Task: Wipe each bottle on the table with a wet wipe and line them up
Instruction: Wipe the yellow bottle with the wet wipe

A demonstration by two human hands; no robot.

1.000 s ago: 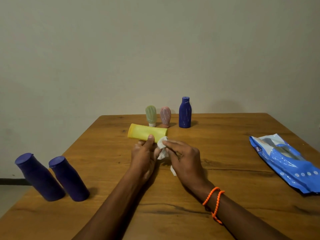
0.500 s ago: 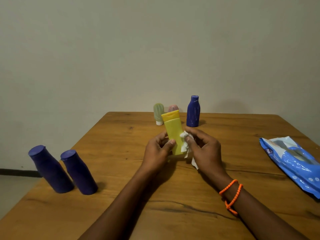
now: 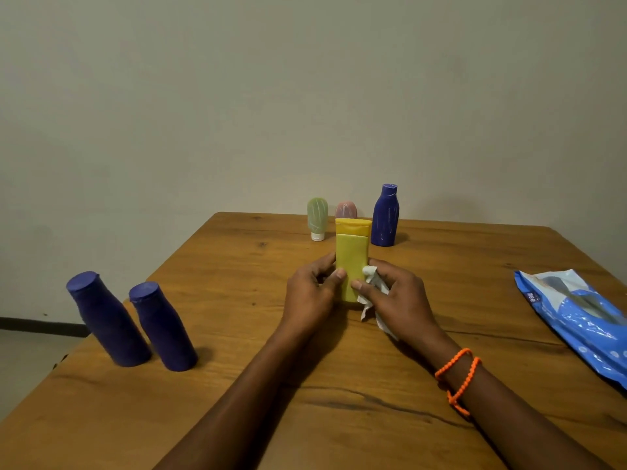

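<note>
Six bottles share the wooden counter [image 3: 237, 385], with a blue wipes pack [image 3: 576, 320] at its right edge that reads "mee" in small white letters, the only writing I can make out. Two dark blue bottles [image 3: 132, 323] stand close together near the left; a third blue bottle [image 3: 385, 217], a green bottle [image 3: 317, 217] and a half-hidden pink bottle [image 3: 346, 209] form a row at the back. The yellow bottle [image 3: 352, 262] is held upright mid-counter: left hand [image 3: 310, 296] fingers wrapped around its side, right hand [image 3: 397, 296] fingers pinching the wet wipe [image 3: 371, 293] against its lower side. To wipe well, I would steady with the left, turn the bottle, and cover cap and base too.
</note>
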